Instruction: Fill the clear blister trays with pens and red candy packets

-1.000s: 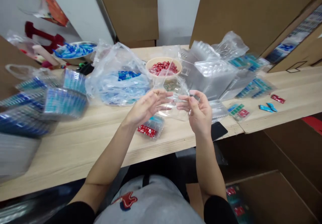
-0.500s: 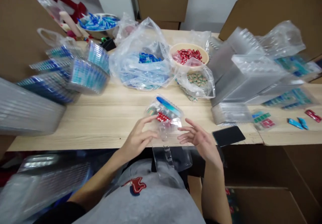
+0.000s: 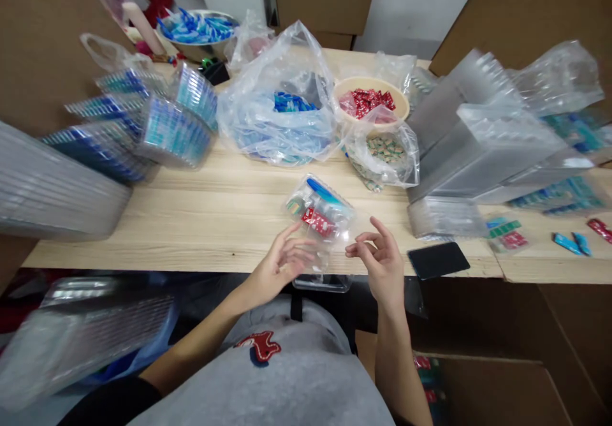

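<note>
A clear plastic blister pack (image 3: 345,223) lies unfolded near the front edge of the table. In its tray sit a blue stick-shaped piece (image 3: 326,194), a red packet with white dots (image 3: 317,221) and a small green-and-tan packet (image 3: 295,206). Its see-through lid (image 3: 322,283) sticks out past the table edge toward my body. My left hand (image 3: 282,263) is at the pack's lower left, fingers spread and blurred; whether they touch the plastic I cannot tell. To the right of the pack, my right hand (image 3: 381,257) hovers with bent fingers apart and holds nothing.
A black phone (image 3: 438,260) lies right of my right hand, before stacked clear trays (image 3: 444,215). Behind are a bag of blue pieces (image 3: 280,126), a bowl of red packets (image 3: 403,108) and a bag of tan-green packets (image 3: 382,152). Filled packs (image 3: 174,134) stand left.
The pack's lid, which hung lower beyond the table edge, now looks shorter and raised. My left hand has turned toward the pack and my right fingers have curled more. The view has shifted slightly.
</note>
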### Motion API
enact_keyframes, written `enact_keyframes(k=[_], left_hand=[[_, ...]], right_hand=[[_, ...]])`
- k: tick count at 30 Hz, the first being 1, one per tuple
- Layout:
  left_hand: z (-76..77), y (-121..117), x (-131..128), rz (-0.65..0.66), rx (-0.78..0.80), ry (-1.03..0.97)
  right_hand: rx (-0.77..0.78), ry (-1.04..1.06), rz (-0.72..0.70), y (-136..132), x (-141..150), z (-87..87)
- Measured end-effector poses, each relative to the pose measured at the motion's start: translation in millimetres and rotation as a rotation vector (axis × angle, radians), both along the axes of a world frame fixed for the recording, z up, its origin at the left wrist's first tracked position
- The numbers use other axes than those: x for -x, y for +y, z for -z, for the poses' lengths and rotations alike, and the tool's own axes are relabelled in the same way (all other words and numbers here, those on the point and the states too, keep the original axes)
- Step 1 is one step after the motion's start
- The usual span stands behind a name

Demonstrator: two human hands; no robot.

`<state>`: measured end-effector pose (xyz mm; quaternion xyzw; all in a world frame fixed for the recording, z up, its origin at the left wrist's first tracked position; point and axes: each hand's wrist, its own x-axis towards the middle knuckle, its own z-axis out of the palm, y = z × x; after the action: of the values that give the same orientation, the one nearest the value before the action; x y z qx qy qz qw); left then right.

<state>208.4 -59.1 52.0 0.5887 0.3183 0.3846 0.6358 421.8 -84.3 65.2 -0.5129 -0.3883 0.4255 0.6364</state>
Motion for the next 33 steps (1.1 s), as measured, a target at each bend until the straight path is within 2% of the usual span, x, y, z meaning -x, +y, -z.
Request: enact_keyframes(k=[2, 3, 5, 7, 9, 11, 12, 14, 16, 19, 22, 24, 28, 30, 32, 33], left_hand=[[1.4, -5, -1, 0.138, 0.108, 0.051], [1.8, -7, -2, 0.163, 0.144, 0.066], [1.8, -10, -5, 0.132, 0.149, 0.054], [0.6, -10, -8, 0.056, 0.051, 0.039], [-2.4, -7, -10, -0.041, -0.166, 0.096], [-6.5, -4, -12, -0.125, -0.497, 0.219], [-8.5, -3, -13, -0.164, -0.677, 0.281], [-11.3, -2, -16, -0.225, -0.967, 0.373], [-11.1, -2, -18, -0.281, -1.099, 0.411], [-5.7, -1, -21, -0.31, -1.103, 0.428], [1.6, 2, -18, -0.322, -1.049, 0.416], [4.9, 3, -14, -0.337, -1.033, 0.407], [3.7, 6, -6, -0.295, -1.051, 0.428], [-2.3, 8, -2, -0.353, -1.045, 0.446], [-12.4, 11, 3, -0.431, -1.005, 0.46], [-18.5, 12, 5, -0.417, -0.966, 0.464]], right_hand=[[-0.019, -0.015, 0.079, -1, 2, 6.0], [-0.022, -0.04, 0.103, -2, 3, 9.0], [-0.045, -0.157, 0.153, -5, 4, 13.8], [-0.096, -0.394, 0.252, -9, 5, 15.5], [-0.163, -0.655, 0.387, -15, 5, 13.1], [-0.216, -0.767, 0.41, -22, 7, 7.1], [-0.235, -0.715, 0.368, -26, 8, 3.4], [-0.245, -0.437, 0.2, -31, 9, -4.0], [-0.229, -0.094, 0.036, -33, 8, -10.0], [-0.199, 0.208, -0.07, -33, 0, -14.6], [-0.144, 0.33, -0.089, -32, -8, -14.0], [-0.108, 0.335, -0.078, -32, -9, -11.2], [-0.047, 0.141, 0.026, -30, -4, -4.3], [-0.05, 0.001, 0.034, -30, -5, -4.6], [-0.038, -0.2, -0.055, -28, -10, -9.0], [-0.021, -0.323, -0.14, -27, -12, -12.3]])
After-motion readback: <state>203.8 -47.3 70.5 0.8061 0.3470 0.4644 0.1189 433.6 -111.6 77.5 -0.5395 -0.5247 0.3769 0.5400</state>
